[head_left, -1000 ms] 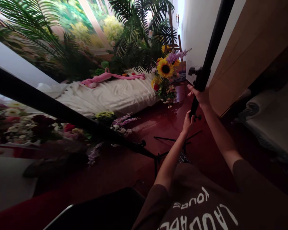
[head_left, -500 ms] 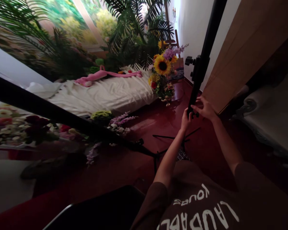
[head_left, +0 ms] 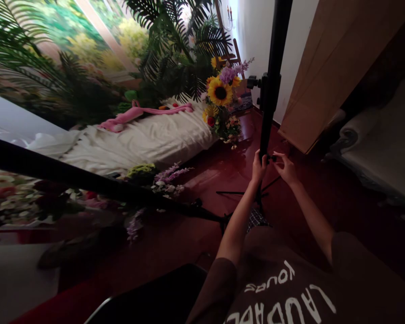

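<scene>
A black light stand (head_left: 269,90) rises in front of me, its pole nearly upright and its thin legs spread on the floor. My left hand (head_left: 259,169) is wrapped round the lower pole. Just to the right, my right hand (head_left: 285,168) has thumb and fingertips pinched at a small black knob (head_left: 273,158) on the pole's side. Farther up the same pole sits a clamp with another black knob (head_left: 254,82). The inner sides of the left fingers are hidden.
A second black pole (head_left: 121,191) slants across the left. Behind it are a white-draped platform (head_left: 148,139) with a pink plush toy (head_left: 121,120), sunflowers (head_left: 220,91) and palm leaves (head_left: 175,49). A brown panel (head_left: 324,81) leans at the right, near a pale sofa (head_left: 384,148).
My right hand has moved down from the pole to the side knob and now pinches it. The pole stands more upright, and the view has shifted slightly.
</scene>
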`<move>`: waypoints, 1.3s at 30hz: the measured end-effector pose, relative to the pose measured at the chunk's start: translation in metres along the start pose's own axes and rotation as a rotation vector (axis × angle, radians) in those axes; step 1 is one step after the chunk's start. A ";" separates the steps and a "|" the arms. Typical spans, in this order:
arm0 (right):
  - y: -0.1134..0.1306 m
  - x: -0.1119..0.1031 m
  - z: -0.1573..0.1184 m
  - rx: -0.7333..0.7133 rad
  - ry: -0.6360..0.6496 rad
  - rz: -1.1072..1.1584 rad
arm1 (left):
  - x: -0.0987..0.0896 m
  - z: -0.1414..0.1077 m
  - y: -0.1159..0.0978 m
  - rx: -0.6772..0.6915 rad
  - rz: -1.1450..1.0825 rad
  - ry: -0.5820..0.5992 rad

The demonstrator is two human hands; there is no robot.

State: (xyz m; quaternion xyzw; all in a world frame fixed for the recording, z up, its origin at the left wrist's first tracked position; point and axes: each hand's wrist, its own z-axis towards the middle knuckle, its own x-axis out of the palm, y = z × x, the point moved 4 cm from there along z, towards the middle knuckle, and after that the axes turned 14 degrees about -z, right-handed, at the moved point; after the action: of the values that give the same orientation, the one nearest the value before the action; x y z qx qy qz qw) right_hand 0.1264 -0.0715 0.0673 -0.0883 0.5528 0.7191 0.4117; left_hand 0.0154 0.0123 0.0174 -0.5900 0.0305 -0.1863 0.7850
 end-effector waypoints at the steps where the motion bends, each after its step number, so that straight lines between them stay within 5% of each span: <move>1: -0.003 0.000 0.001 0.001 -0.016 -0.017 | 0.000 0.000 -0.001 0.007 0.003 0.003; 11: -0.011 -0.001 0.016 0.109 -0.044 -0.085 | 0.000 -0.001 -0.004 -0.004 0.009 0.024; 20: -0.035 0.031 0.033 0.644 -0.157 0.342 | -0.002 0.000 0.000 -0.014 0.043 0.037; 26: -0.023 0.036 0.012 0.664 -0.299 0.472 | -0.004 -0.012 -0.007 0.002 0.008 -0.017; 31: -0.022 0.050 -0.012 0.658 -0.246 0.598 | -0.050 -0.079 -0.028 0.077 0.211 -0.258; 35: -0.017 0.069 -0.026 0.591 -0.124 0.577 | -0.112 -0.140 -0.049 0.079 0.346 -0.634; 39: 0.000 0.104 -0.039 0.576 0.048 0.557 | -0.168 -0.170 -0.068 0.119 0.536 -1.025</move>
State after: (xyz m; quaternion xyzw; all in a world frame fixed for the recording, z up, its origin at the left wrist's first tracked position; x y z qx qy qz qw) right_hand 0.0468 -0.0540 -0.0081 0.1669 0.7440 0.6167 0.1959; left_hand -0.2039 -0.1039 0.0003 -0.5313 -0.2158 0.3270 0.7512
